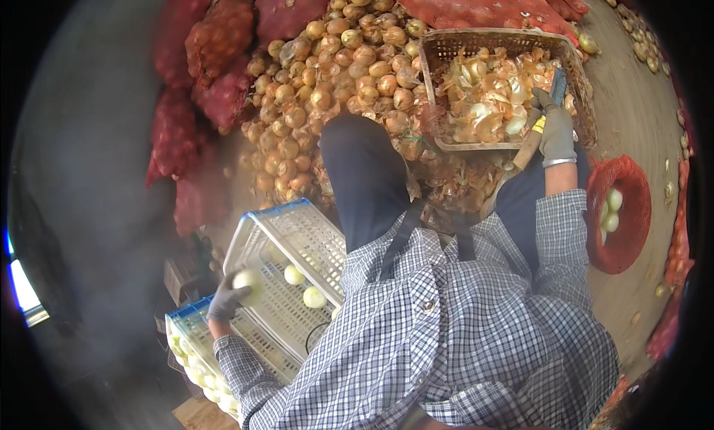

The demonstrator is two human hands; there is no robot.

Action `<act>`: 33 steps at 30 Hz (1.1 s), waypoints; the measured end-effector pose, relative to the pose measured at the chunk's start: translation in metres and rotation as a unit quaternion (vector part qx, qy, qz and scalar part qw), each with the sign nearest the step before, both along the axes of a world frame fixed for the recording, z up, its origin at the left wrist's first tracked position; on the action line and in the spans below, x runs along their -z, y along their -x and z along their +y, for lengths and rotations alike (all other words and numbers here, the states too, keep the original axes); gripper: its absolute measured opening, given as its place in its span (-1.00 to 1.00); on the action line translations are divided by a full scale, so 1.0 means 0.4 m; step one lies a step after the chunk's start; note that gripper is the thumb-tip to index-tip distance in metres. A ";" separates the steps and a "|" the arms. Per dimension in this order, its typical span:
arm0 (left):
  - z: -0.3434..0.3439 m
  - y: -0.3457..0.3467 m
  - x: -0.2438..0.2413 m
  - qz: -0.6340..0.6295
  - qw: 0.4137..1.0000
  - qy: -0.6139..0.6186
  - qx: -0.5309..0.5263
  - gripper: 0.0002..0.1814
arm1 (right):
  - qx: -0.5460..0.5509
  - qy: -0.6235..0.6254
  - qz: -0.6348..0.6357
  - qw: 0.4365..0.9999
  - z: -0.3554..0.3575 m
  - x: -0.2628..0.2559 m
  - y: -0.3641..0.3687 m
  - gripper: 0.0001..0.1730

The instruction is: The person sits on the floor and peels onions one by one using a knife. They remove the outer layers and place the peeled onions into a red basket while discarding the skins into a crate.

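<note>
My left hand (227, 300), in a grey glove, holds a peeled onion (248, 287) over a white plastic crate (290, 229) with a blue rim. Several peeled onions (314, 297) lie inside that crate. My right hand (556, 130), gloved too, grips the wooden handle of a knife (527, 149) with yellow tape on it. The broad metal blade (558, 86) points away from me, above a worn plastic basket (435, 93) heaped with onion skins (491, 104).
Unpeeled onions (334, 67) lie piled beyond my knees. Red mesh sacks (220, 37) border the pile. A second crate (192, 308) holds peeled onions at lower left. At right stands an opened red mesh bag (636, 207) with peeled onions inside.
</note>
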State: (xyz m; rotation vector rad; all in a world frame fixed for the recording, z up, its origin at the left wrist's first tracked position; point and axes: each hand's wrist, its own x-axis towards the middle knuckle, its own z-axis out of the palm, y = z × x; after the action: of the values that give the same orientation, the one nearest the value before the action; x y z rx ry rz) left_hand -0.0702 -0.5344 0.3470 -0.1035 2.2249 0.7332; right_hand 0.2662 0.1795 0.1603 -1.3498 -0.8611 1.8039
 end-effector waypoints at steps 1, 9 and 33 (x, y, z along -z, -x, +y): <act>-0.036 -0.015 0.021 0.018 0.989 0.143 0.026 -0.36 | -0.008 0.002 -0.002 1.000 0.004 0.003 0.008 -0.75; 0.427 0.142 0.181 0.209 0.965 -0.149 0.046 -0.88 | -0.047 -0.015 -0.071 0.996 -0.006 0.068 0.027 -0.70; 0.404 0.300 1.146 0.153 0.972 0.029 -0.177 -0.52 | -0.315 -0.292 -0.531 0.730 -0.386 0.140 0.215 -0.63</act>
State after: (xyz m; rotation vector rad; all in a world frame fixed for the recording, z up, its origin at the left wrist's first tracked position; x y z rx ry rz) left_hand -0.1902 -0.3728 -0.1113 -0.4532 2.5564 0.9251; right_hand 0.1802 0.0250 0.1043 -1.6888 -2.4943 0.7705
